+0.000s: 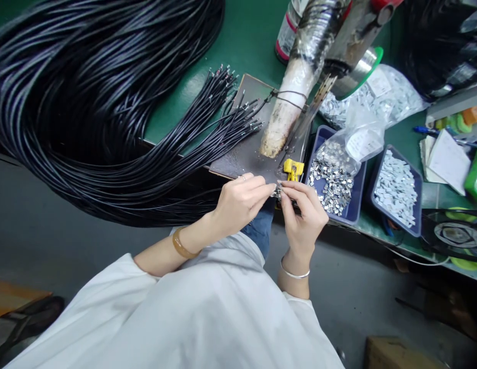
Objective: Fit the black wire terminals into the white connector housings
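My left hand (246, 201) and my right hand (305, 212) meet at the table's front edge, fingertips pinched close together. Between them shows a small silver metal piece (277, 191), held in my right fingertips; its exact kind is too small to tell. What my left fingers pinch is hidden behind them. A thin black cable (207, 193) runs towards the back of my left hand, but whether it is held cannot be seen. Just beyond the fingers stands a yellow clip-like part (293, 168). Beside my right hand, a blue bin (355, 207) holds small silver metal shells (334, 187).
A large bundle of black cables (107, 102) fills the left, its stripped ends (242, 120) on a dark board (242, 156). A plastic-wrapped post (288, 102) rises ahead. Rightward are a bin of pale small parts (397, 187), plastic bags (392, 97) and a solder-like wire spool (357, 74).
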Tool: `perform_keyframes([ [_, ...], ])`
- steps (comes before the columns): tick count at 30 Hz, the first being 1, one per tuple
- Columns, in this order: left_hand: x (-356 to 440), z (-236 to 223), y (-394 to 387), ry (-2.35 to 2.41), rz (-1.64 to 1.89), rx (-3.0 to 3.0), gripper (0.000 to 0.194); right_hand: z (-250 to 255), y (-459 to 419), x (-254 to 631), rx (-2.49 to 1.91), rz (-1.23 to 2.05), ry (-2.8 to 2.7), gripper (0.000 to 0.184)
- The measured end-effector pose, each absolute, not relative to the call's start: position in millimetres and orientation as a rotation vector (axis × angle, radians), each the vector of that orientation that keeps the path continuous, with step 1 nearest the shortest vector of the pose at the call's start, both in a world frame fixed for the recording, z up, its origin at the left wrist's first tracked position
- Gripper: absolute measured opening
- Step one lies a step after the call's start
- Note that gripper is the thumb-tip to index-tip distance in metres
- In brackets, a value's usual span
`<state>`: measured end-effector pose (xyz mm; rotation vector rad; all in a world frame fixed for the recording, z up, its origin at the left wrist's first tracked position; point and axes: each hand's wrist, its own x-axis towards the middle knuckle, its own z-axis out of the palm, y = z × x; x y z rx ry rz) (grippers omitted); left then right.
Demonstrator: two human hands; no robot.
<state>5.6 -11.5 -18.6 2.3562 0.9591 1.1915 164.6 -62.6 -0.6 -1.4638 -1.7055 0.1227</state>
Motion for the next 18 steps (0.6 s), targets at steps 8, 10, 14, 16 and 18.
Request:
perform_keyframes([
  [8,7.1,-19.4,-14.6,0.905,1.265,2.284,0.022,-4.5,-62.3,155.9,-1.421,0.559,-1.302,0.005],
  [10,7.7,-18.3,-15.3,0.849,1.311,2.173,0.020,-7.2,-60.9,154.9,-1.383,0.646,-1.230,0.005],
  [14,8.0,-11.6,-18.6,0.769,1.280,1.865,0.012,-14.5,-55.6,153.9,-1.275,0.842,-1.080,0.014],
  [16,7.5,-7.3,-20.2,0.746,1.174,1.665,0.009,-16.9,-53.5,152.4,-1.220,0.943,-1.016,0.021],
  [18,6.8,-4.1,-20.1,0.716,1.031,1.445,0.011,-16.6,-53.2,149.8,-1.226,0.960,-1.016,0.024],
])
